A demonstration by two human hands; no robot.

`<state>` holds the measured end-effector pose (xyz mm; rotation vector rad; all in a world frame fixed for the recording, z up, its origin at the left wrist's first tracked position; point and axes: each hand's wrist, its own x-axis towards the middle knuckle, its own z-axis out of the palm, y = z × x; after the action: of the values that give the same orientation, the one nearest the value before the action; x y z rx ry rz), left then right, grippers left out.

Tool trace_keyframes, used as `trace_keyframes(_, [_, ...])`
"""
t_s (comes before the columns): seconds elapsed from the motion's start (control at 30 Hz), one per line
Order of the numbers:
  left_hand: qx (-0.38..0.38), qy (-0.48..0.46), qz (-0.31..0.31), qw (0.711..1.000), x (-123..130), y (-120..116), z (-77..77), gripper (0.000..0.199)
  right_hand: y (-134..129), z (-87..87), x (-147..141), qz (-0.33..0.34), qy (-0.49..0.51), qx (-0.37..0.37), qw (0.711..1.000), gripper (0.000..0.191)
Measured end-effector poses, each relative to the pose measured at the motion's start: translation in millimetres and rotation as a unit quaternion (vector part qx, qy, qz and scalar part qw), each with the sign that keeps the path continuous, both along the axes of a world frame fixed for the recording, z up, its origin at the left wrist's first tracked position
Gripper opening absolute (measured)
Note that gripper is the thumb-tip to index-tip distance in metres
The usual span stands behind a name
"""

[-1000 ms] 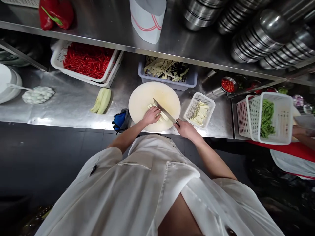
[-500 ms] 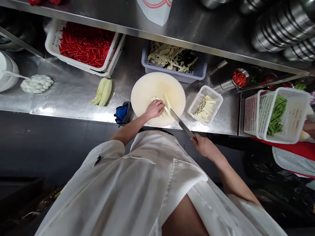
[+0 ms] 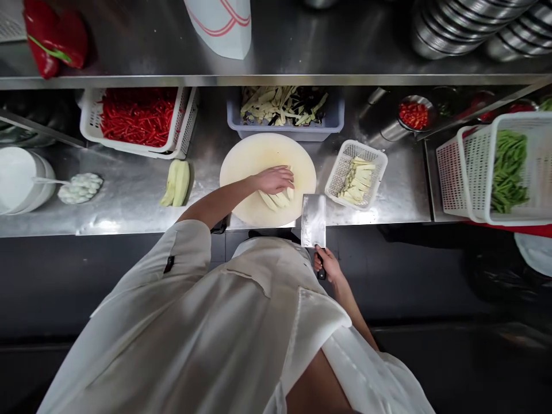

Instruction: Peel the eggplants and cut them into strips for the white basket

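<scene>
A round pale cutting board [image 3: 241, 155] lies near the counter's front edge. Pale peeled vegetable strips [image 3: 278, 200] rest on it, partly under my left hand [image 3: 275, 179], whose fingers stretch over them, curving slightly. My right hand [image 3: 328, 265] is wrapped round the black handle of a cleaver [image 3: 314, 221]. The cleaver's broad blade lies flat to the view, apart from the strips, at the board's lower right. Right of the board, a small white basket [image 3: 334, 181] holds cut pale pieces. Two peeled pale vegetables [image 3: 176, 183] lie to the left.
A blue-grey bin [image 3: 284, 133] of peelings stands behind the board. Under the shelf edge [image 3: 267, 80] sits a white basket [image 3: 125, 146] of red chillies. White baskets [image 3: 487, 167] with green beans stand at the right, white bowls [image 3: 19, 181] at the left.
The cleaver has left the strips and turned its flat side upward, moving down and right of the board. My left hand has shifted over the strips with its fingers more extended. The view has turned.
</scene>
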<state>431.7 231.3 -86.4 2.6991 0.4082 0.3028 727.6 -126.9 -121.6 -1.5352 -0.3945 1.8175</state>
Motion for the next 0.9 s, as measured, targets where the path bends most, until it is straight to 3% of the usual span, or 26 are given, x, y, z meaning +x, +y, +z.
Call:
trace_keyframes(0.1, [0.008,0.042,0.051,0.998,-1.2,-2.7,3.0,0.039,-0.1,-13.5,-13.6,-0.018,0.007,0.012,1.0,0.058])
trace_keyframes(0.23, [-0.016,0.059,0.073,0.995,-12.5,-38.2,6.7,0.059,17.2,-17.7,-38.2,-0.016,0.026,0.018,0.999,0.057])
trace_keyframes(0.37, [-0.039,0.066,0.097,0.992,-20.6,-67.1,0.5,0.071,48.1,-16.1,-74.9,0.029,0.045,0.026,0.998,0.056])
trace_keyframes(0.5, [-0.027,0.037,0.204,0.978,-18.8,-75.2,-6.7,0.067,81.5,-10.1,-94.9,0.104,0.086,0.039,0.99,0.056])
trace_keyframes(0.6, [-0.008,0.02,0.315,0.949,-4.0,-81.0,-3.0,0.065,106.6,0.9,-78.7,0.147,0.104,0.041,0.983,0.056])
trace_keyframes(0.73, [0.013,0.001,0.467,0.884,44.1,-93.4,2.8,0.063,133.9,17.9,-22.6,0.196,0.082,0.055,0.976,0.057])
trace_keyframes(0.83, [0.008,-0.002,0.541,0.841,82.1,-100.6,-2.6,0.058,139.9,23.4,23.4,0.161,0.01,0.062,0.985,0.061])
trace_keyframes(0.9, [0.003,0.004,0.558,0.83,93.9,-102.1,-8.5,0.055,137.1,24.7,48.6,0.13,-0.055,0.072,0.987,0.063])
